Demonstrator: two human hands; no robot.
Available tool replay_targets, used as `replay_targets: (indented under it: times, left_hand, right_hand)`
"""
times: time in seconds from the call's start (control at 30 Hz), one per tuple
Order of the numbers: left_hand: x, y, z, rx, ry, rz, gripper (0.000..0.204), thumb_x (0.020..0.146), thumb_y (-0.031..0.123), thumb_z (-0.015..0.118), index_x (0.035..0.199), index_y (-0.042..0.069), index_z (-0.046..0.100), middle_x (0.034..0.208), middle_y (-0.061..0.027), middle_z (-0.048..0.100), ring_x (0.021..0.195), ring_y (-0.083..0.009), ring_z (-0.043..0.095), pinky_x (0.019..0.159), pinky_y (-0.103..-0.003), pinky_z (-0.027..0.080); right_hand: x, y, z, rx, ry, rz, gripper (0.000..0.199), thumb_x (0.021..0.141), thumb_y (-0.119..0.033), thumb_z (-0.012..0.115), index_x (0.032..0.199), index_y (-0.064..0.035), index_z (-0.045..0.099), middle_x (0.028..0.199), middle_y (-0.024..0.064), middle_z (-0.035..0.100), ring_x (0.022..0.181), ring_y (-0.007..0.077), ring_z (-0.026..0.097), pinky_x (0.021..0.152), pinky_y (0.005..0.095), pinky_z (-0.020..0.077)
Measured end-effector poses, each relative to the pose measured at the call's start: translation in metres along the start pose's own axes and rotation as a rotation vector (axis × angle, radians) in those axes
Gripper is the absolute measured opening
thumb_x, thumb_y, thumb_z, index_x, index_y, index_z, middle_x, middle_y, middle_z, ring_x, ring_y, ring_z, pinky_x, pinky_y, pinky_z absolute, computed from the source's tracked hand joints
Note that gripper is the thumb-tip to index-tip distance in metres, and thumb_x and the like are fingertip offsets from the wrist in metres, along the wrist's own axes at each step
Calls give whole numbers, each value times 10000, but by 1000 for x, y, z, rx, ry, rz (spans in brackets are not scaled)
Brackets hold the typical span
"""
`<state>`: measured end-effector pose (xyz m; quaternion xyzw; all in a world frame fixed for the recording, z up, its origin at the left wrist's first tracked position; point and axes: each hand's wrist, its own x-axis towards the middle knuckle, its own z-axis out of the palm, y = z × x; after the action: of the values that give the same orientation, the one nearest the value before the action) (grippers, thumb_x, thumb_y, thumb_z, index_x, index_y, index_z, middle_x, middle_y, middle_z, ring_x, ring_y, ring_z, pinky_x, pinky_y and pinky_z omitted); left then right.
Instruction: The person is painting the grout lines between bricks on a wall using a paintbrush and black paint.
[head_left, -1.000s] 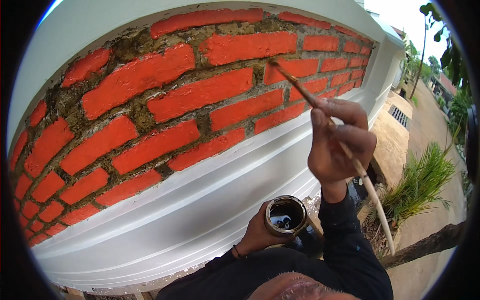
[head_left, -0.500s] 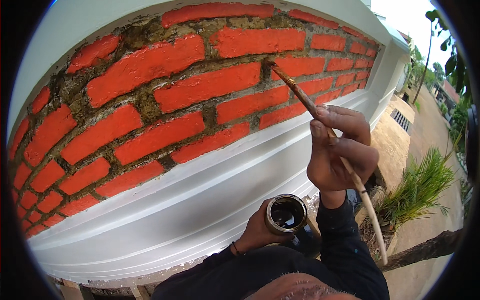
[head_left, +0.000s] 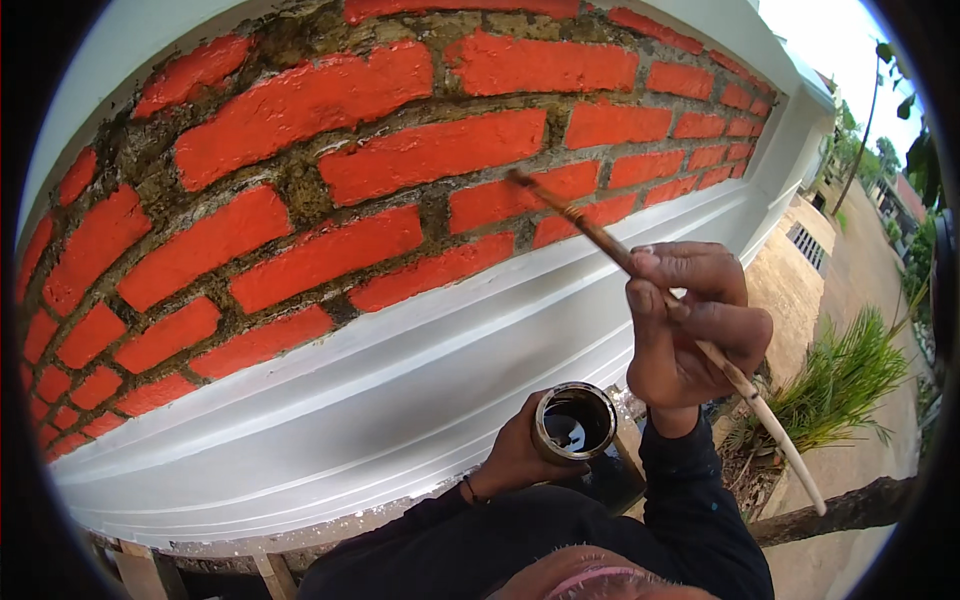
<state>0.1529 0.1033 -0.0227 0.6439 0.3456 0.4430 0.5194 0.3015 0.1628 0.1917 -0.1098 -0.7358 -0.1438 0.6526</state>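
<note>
Long thin brush point(head_left: 660, 310) runs diagonally, tip touching a mortar joint between orange-painted bricks point(head_left: 430, 160); its pale handle end sticks out low right, over the grass clump point(head_left: 850, 385). Right hand point(head_left: 690, 320) pinches the brush shaft mid-length, fingers curled tight around it. Left hand point(head_left: 515, 455) wraps the small round can point(head_left: 575, 422) from below, rim up, dark liquid inside, just left of and below the right wrist. White moulded ledge point(head_left: 380, 400) sits under the brick courses, behind both hands. Dark sleeves at the bottom edge. Dirt ground and a road to the right.
</note>
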Motion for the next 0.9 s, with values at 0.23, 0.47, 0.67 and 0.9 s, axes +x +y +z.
replay_targets:
  times: [0.23,0.47,0.67,0.9]
  left_hand:
    - [2,-3,0,-26,-2,-24,1116,619,307,1034,1525,53,435,1423,-120,623,1330,-238,606,1141,-380,471]
    - [2,-2,0,22,-11,32,1104,639,313,1026,1532,59,428,1429,-121,618,1334,-238,602,1146,-383,469]
    - [3,-6,4,-99,-41,-81,1120,633,323,1030,1535,59,423,1431,-120,617,1336,-233,600,1135,-381,478]
    - [8,-3,3,66,23,-38,1124,626,329,1033,1533,61,425,1436,-125,612,1341,-247,599,1148,-392,470]
  right_hand:
    - [14,-4,25,34,-24,-13,363,862,114,774,933,-61,464,970,251,740,908,314,727,769,404,603]
    - [-6,27,-8,-195,122,58,315,904,130,742,961,-20,472,992,238,712,927,310,721,836,411,607]
    - [8,-25,67,287,243,39,360,766,93,859,822,-60,537,933,171,749,799,323,739,673,389,628]
    - [1,17,35,255,166,167,353,914,141,711,1007,-53,431,964,227,701,939,295,716,793,420,619]
